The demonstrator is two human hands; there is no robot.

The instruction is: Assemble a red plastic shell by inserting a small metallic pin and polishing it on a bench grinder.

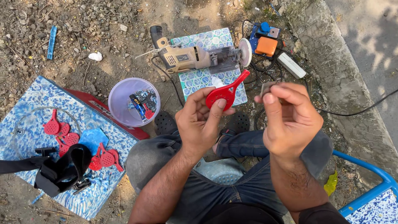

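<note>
Left hand: your fingers were clamped on a red paddle.
Right hand: your fingertips pinched a small grey piece.
Ahead: a drill lay on a patterned tile.

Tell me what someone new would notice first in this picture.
Centre frame, the left hand holds up a red perforated paddle, while the right hand pinches a small grey piece beside it. Behind them a tan power drill lies on a patterned tile, and more red paddles lie on the blue speckled board at left.
</note>
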